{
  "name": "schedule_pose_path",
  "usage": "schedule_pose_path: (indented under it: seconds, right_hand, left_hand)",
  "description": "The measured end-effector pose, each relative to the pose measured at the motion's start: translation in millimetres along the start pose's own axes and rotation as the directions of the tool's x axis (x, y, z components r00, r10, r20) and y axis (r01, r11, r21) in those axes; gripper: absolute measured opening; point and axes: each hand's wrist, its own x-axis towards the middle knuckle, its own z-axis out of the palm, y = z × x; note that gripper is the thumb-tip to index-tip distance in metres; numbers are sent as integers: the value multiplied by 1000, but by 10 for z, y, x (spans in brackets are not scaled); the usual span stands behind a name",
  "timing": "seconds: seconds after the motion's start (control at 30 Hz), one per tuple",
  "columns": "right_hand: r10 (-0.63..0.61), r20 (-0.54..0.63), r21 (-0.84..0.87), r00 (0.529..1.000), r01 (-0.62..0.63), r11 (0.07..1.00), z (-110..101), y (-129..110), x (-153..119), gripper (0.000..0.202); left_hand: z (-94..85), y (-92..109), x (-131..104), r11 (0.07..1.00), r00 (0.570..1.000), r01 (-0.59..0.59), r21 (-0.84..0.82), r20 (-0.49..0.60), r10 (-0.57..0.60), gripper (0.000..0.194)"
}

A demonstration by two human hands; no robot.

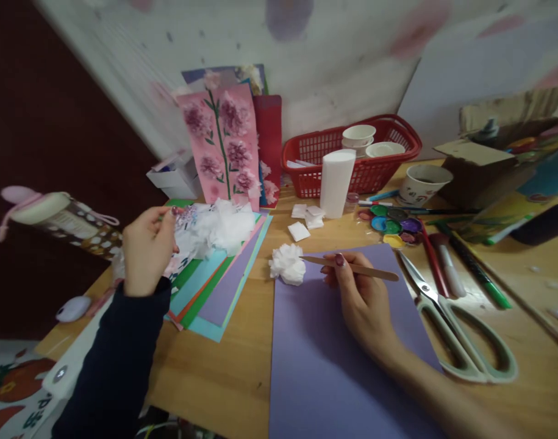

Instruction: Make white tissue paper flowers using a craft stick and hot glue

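Gripping the wooden stick (375, 272), the right hand (364, 302) should press only lightly at the white paper puff (288, 264); whether the left hand (148, 249) holds anything, I cannot tell.

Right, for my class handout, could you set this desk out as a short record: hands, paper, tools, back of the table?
Left hand: beside the white tissue; its grip is unclear
Right hand: holds a wooden stick, tip at the puff
Puff: white, at the upper left corner of the purple paper
Coloured sheets: fanned, partly under the tissue
Scissors: right of the purple paper
Paints: beyond its upper right corner
Back: red basket holding white cups; upright pink flower picture
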Motion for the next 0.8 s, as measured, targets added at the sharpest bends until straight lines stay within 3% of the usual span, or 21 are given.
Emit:
schedule_pose_path:
  seconds: [0.1, 0.23, 0.43, 0.57, 0.7, 0.77, 0.8]
  right_hand:
    - [28, 1, 5, 1000, -28, 1000, 4, -1, 8, 36]
    - [40, -17, 8, 999, -40, 999, -3, 21, 6, 36]
    - [51, -24, 2, 998, -51, 999, -28, 49, -21, 36]
    - [47, -28, 20, 999, -46, 999, -40, 49, -34, 36]
    - [31, -40, 50, 999, -29, 998, -62, 12, -52, 33]
    - [33, -49, 80, 998, -29, 996, -74, -25, -66, 32]
    - [36, -49, 106, 998, -30, 994, -79, -45, -74, 32]
  left_hand:
    - [29, -156, 28, 995, 994, 89, 33, 62, -91, 38]
    - [310, -213, -44, 995, 938, 53, 84, 337, -78, 33]
    - [590, -251, -106, 996, 939, 59, 69, 336, -79, 22]
    - [574, -285, -78, 993, 927, 91, -73, 371, -58, 21]
    - [451, -139, -117, 959, 919, 126, -254, 395, -16, 26]
    - [382, -3, -181, 903, 883, 185, -387, 470, 21, 26]
    - [356, 70, -221, 843, 839, 251, -475, 541, 55, 26]
